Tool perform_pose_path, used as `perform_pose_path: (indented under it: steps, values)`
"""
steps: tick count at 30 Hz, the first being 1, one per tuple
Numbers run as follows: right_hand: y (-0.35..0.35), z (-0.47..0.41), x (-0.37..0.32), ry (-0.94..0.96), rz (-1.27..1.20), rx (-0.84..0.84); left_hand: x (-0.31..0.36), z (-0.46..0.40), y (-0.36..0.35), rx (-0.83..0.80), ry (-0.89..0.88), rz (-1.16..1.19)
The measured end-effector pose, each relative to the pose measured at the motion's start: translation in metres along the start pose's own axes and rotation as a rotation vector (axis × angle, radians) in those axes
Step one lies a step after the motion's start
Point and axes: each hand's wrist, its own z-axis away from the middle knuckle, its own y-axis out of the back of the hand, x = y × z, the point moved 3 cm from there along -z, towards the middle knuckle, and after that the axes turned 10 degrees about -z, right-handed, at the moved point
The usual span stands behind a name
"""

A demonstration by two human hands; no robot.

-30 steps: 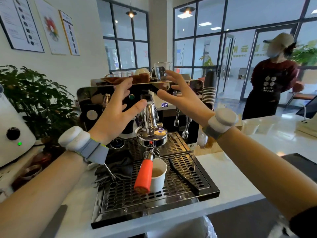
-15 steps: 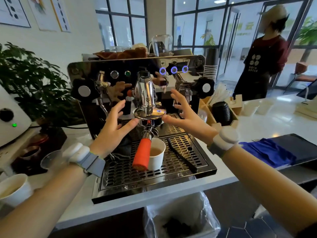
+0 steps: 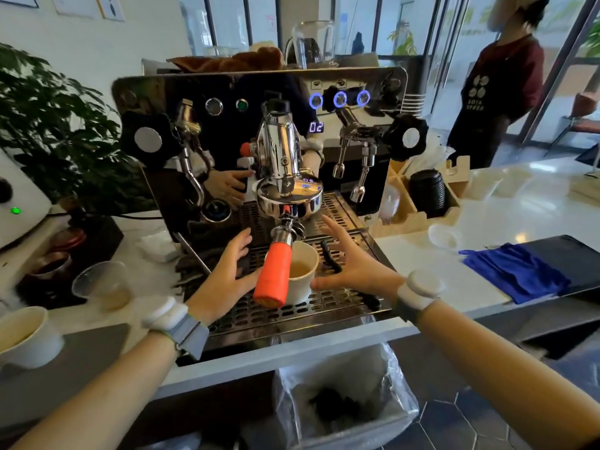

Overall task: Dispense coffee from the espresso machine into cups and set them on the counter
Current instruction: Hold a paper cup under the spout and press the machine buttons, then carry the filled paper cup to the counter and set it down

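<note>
1. Fingers (image 3: 238, 246) of our left hand (image 3: 224, 280) are straight and spread apart, holding nothing; the palm hovers over the drip grate (image 3: 324, 305), just left of the orange portafilter handle (image 3: 272, 275).
2. Our right hand (image 3: 354, 271) mirrors it on the right, fingers spread and relaxed. The thumb tip lies right at the white paper cup (image 3: 300, 276); we cannot tell whether it touches.
3. That cup stands upright on the grate, under the group head (image 3: 287, 190), between our two hands. It holds pale brown liquid, well below the rim. The orange handle crosses in front of its left side.
4. On the espresso machine (image 3: 259, 141), three blue-ringed buttons (image 3: 339, 99) glow at upper right, and a small display (image 3: 316, 127) reads 02.
5. A second paper cup (image 3: 24, 336) with light liquid sits at near left on a grey mat (image 3: 81, 358), beside a clear plastic cup (image 3: 104, 287).
6. On the white counter (image 3: 487, 222) at right: a blue cloth (image 3: 516, 271) lies partly on a dark tray (image 3: 581, 254), with a wooden organiser (image 3: 406, 203) farther back holding a stack of black lids (image 3: 427, 190).
7. A lined bin (image 3: 344, 401) sits below the counter edge, dark grounds inside.
8. A person in a dark apron (image 3: 496, 92) stands at far right.
</note>
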Motion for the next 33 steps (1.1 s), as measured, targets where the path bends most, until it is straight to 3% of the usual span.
perform_pose_path:
  steps: [4, 9, 13, 26, 33]
  values:
    - [-0.012, -0.007, 0.015, -0.060, -0.029, -0.046, -0.019, -0.006, -0.012, -0.081, 0.022, -0.060]
    - [-0.026, -0.009, 0.023, -0.076, -0.101, -0.064, -0.029, -0.023, -0.033, -0.125, 0.055, 0.110]
    - [-0.032, -0.009, 0.025, -0.050, -0.139, -0.048, -0.035, -0.027, -0.039, -0.174, 0.017, 0.022]
    - [-0.036, -0.010, 0.013, -0.024, -0.200, 0.011, -0.022, -0.025, -0.032, -0.021, 0.030, 0.101]
    - [-0.039, 0.002, 0.002, -0.010, -0.207, 0.036, 0.006, -0.010, -0.029, 0.049, 0.047, 0.267]
